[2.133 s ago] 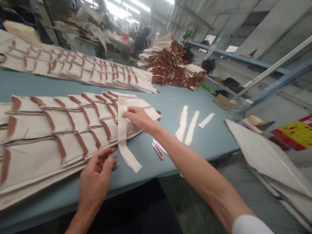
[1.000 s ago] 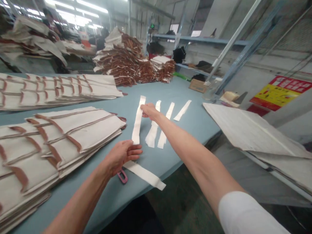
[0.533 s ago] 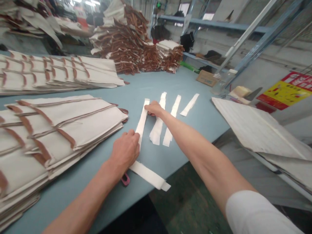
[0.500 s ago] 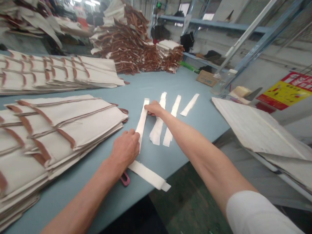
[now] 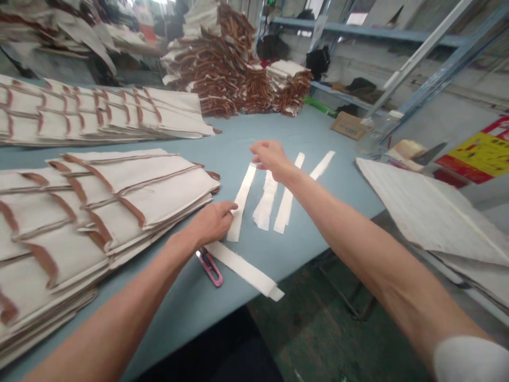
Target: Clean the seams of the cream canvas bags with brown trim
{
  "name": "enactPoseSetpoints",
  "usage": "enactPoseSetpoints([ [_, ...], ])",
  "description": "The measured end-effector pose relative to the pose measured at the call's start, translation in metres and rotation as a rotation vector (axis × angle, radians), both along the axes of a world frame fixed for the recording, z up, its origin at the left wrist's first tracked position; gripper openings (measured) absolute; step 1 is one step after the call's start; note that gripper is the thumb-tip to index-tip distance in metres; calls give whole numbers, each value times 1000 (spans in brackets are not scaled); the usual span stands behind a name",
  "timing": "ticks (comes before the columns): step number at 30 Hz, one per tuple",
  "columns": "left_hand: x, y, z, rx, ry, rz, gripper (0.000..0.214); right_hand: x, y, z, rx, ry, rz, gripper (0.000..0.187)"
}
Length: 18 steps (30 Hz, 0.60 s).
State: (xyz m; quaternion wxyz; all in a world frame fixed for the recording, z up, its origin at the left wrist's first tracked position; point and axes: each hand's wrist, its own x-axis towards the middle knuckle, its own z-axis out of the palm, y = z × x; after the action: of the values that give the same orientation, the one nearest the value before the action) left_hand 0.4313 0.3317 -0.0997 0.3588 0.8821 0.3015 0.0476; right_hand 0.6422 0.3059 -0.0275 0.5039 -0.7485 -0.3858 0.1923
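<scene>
A white fabric strip (image 5: pixel 242 201) lies flat on the blue table (image 5: pixel 238 143), beside other white strips (image 5: pixel 278 199). My left hand (image 5: pixel 212 223) rests by the strip's near end, fingers curled, fingertips touching it. My right hand (image 5: pixel 270 156) hovers above the strip's far end with fingers loosely apart and nothing in them. A longer white strip (image 5: pixel 246 270) lies at the table's front edge, next to pink thread snips (image 5: pixel 210 267) just below my left wrist.
A fanned stack of cream panels with brown trim (image 5: pixel 99 201) fills the left side, with another row (image 5: pixel 99 114) behind it. Heaps of brown-trimmed pieces (image 5: pixel 234 79) stand at the back. A cardboard box (image 5: pixel 350 126) and large white sheets (image 5: pixel 429 212) lie at the right.
The strip taken from the stack has been laid flat beside the other strips. My right hand has let go and lifted off its far end; my left hand stays at the near end.
</scene>
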Motion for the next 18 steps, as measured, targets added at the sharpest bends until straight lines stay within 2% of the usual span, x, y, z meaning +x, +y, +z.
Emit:
enactPoseSetpoints([
  [3,-10,14,3,-187,-112,131,30,-50,-55,8,-16,-93,92,8],
  [5,-21,17,7,-255,-185,233,31,-90,-99,5,-52,-350,247,9],
  [7,-35,16,12,-278,-252,322,29,-131,-136,-5,-162,-524,341,12],
  [9,-55,10,20,-266,-305,397,33,-167,-160,-21,-316,-644,388,15],
  [11,-80,-3,29,-231,-341,454,41,-193,-169,-39,-469,-711,382,20],
  [14,-129,-32,37,-159,-358,518,49,-214,-166,-65,-553,-725,309,22],
  [16,-167,-55,32,-112,-343,563,51,-219,-164,-78,-550,-715,246,19],
  [18,-208,-78,17,-83,-292,611,53,-224,-165,-86,-531,-705,212,13],
])
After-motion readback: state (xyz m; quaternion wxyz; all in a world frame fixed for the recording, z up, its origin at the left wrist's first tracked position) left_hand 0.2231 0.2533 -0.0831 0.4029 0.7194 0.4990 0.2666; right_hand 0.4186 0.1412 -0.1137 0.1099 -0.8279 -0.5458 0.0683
